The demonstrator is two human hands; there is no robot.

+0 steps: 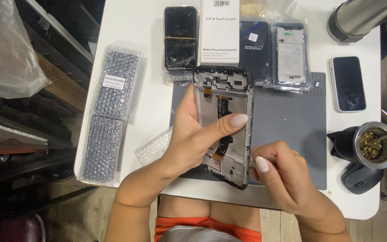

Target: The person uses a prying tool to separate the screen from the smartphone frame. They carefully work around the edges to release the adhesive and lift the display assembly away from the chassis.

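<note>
Bare room lies on the grey rubber mat (pixel 287 134) right of centre, and on the white bench (pixel 144 54) at upper left. The frame's top is blocked by a cracked black phone (pixel 180 38), a white cardboard box (pixel 219 31) and bagged phone parts (pixel 290 56). At right stand a white-edged phone (pixel 347 84) and a metal cup of herbs (pixel 376 144). Long bubble-wrap packets (pixel 109 116) line the left edge.

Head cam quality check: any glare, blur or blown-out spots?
Head view: sharp and evenly lit; white table near blown out; faint reflection on the steel flask; left hand and right hand on the phone screen frame show no motion blur; dark left edge loses detail.
</note>
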